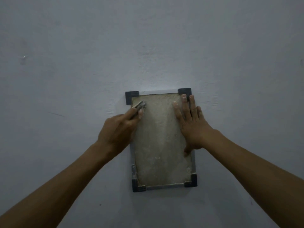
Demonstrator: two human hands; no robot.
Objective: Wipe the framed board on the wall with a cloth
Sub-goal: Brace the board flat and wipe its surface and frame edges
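A small framed board (160,145) hangs on the wall, upright, with a silver frame, black corner pieces and a dusty, mottled beige face. My left hand (120,129) is closed around a small grey wad of cloth (140,105), which presses on the board's upper left corner. My right hand (191,122) lies flat with fingers spread on the board's right side, its fingertips reaching the top right corner piece. Both forearms come up from the bottom corners of the view.
A plain pale blue-grey wall (82,63) fills the whole view around the board. It has a small chip at the upper left (23,57) and a few faint scuffs. A small metal bracket (133,170) sits on the frame's lower left edge.
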